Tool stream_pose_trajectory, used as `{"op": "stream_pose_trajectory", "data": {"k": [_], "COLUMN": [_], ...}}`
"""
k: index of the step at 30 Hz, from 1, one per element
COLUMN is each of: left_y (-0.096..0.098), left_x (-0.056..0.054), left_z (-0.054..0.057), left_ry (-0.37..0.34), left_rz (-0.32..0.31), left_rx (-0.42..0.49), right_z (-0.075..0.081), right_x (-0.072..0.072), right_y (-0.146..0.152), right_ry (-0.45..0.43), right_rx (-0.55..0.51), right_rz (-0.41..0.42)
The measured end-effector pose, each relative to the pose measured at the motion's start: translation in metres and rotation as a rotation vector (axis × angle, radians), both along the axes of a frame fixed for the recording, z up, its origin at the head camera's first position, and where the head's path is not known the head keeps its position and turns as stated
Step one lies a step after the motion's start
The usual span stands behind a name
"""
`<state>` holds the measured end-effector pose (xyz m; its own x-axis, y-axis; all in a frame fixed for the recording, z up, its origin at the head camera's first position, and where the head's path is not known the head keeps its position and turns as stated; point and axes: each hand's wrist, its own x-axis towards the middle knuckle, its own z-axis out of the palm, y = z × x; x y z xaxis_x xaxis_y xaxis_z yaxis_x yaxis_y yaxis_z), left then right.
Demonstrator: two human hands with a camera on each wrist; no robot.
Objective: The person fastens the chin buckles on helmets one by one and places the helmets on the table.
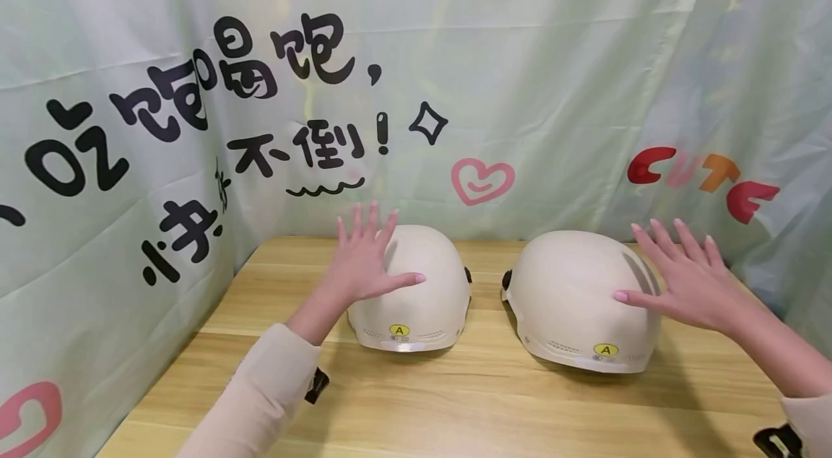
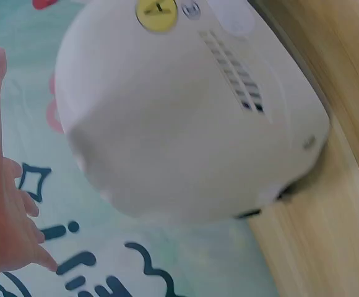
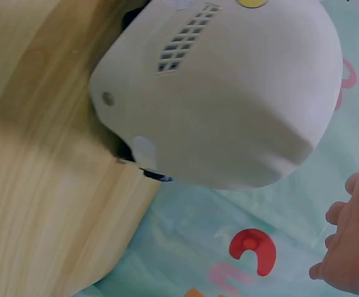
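Two cream-white helmets stand side by side on a wooden table, each with a round yellow "A" sticker. In the head view, my left hand (image 1: 367,263) is spread in front of the left helmet (image 1: 422,299), over its left side. My right hand (image 1: 692,284) is likewise spread by the right side of the right helmet (image 1: 578,299). The left wrist view shows the left helmet (image 2: 167,124) apart from the hand (image 2: 6,216). A gap also separates the right hand (image 3: 356,241) from the right helmet (image 3: 229,105) in the right wrist view. Neither hand holds anything.
The wooden table (image 1: 390,415) reaches back to a pale green printed cloth (image 1: 552,82) hanging behind and at both sides. Black lettering, a pink heart and the word "CUTE" are printed on it. A dark strap piece (image 1: 317,386) shows at the left wrist.
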<state>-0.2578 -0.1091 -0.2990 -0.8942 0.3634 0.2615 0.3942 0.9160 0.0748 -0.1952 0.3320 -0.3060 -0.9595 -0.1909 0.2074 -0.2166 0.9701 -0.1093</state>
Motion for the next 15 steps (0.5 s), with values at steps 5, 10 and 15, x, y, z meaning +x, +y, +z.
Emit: {"op": "stream_pose_trajectory", "data": {"k": [5, 10, 15], "left_y": [0.016, 0.031, 0.044], "left_x": [0.008, 0.019, 0.026], "left_z": [-0.002, -0.008, -0.014], "left_ry": [0.020, 0.010, -0.022], "left_rz": [-0.059, -0.117, -0.159], "left_rx": [0.013, 0.039, 0.062], "right_z": [-0.008, -0.016, -0.022], "right_x": [0.006, 0.012, 0.017], "right_y": [0.010, 0.017, 0.021], "right_ry": [0.003, 0.030, 0.063], "right_rx": [0.007, -0.005, -0.027], "right_rz": [-0.004, -0.006, -0.013]}}
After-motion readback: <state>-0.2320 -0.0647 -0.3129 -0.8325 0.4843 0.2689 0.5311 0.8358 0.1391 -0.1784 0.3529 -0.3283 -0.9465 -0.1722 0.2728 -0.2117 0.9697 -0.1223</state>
